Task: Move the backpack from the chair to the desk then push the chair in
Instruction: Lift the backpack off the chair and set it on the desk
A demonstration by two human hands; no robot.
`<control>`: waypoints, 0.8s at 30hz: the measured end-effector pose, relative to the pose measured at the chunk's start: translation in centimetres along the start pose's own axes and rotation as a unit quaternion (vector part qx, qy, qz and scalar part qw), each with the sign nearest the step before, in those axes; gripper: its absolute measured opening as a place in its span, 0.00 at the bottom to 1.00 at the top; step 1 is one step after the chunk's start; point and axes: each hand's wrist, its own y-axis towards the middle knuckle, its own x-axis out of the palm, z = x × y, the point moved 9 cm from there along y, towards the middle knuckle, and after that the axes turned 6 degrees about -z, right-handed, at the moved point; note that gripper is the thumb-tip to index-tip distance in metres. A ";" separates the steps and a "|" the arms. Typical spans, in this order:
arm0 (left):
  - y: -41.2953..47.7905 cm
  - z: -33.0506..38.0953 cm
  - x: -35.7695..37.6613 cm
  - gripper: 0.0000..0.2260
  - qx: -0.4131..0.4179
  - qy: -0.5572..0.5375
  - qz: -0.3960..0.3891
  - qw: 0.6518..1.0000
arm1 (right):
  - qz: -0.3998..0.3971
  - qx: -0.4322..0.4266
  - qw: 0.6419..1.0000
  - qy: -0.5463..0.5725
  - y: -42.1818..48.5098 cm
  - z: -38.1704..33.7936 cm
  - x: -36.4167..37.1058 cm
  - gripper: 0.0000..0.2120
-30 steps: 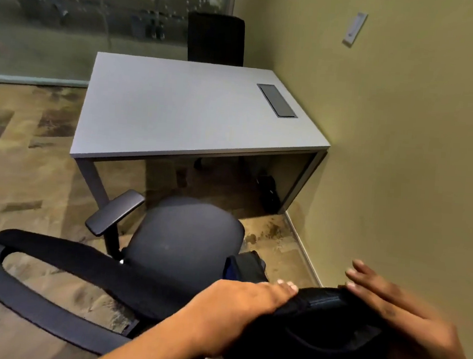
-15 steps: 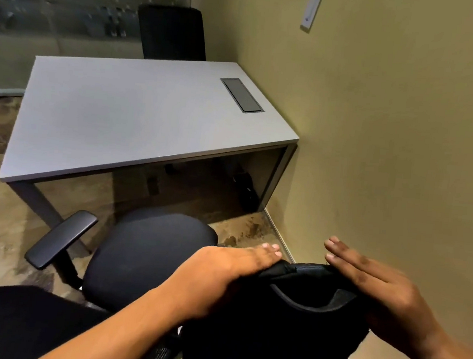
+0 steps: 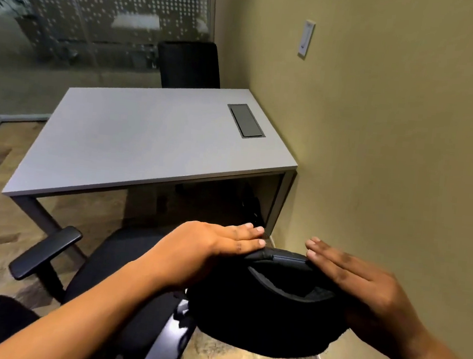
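Backpack [image 3: 261, 310] is hovering at 3 o'clock of chair [image 3: 117, 257], not on desk [image 3: 147, 143] at 12 o'clock. Left hand [image 3: 209, 251] and right hand [image 3: 357, 287] are pressing its top rim, flat and uncurled, probably squeezing it between palms for carrying.

Both forearms [image 3: 89, 309] are bare, without sleeves. The left hand [image 3: 212, 251] is brightly lit; the right hand [image 3: 363, 290], nearer the wall [image 3: 405, 136], is shadowed and slightly blurred. The fingernails [image 3: 259, 229] are short and pale.

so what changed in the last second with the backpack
The right hand closed in and now lies flat on the backpack, which tipped up between both hands, showing its opening. The left hand stays on its top edge; chair and desk unmoved.
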 end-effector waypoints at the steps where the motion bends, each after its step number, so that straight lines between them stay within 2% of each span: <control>1: 0.6 -0.2 -0.1 0.25 -0.011 -0.001 0.005 1.000 | 0.037 0.011 0.999 -0.001 1.0 2.5 -3.2 0.15; 3: 2.2 -0.7 -0.1 0.25 -0.019 0.021 0.022 0.999 | 0.078 0.041 0.996 -0.018 2.5 5.2 -5.8 0.15; 7: 5.2 -1.3 0.4 0.25 -0.007 0.040 0.037 0.998 | 0.061 -0.002 0.998 -0.001 1.3 7.3 -5.2 0.15; 9: 6.8 -1.9 0.5 0.25 -0.002 0.037 0.040 0.999 | 0.067 0.008 0.998 -0.003 2.0 9.1 -6.1 0.15; 15: 10.6 -5.7 0.6 0.26 -0.005 0.050 0.024 0.998 | 0.049 0.022 0.998 -0.014 3.3 13.6 -5.2 0.16; 20: 13.6 -10.4 0.2 0.29 -0.010 0.009 -0.011 1.000 | 0.033 0.025 0.999 -0.012 6.0 16.8 -4.4 0.17; 24: 16.2 -14.3 -1.7 0.30 0.012 0.045 -0.021 0.999 | 0.033 0.038 0.999 0.017 9.1 20.3 -4.0 0.18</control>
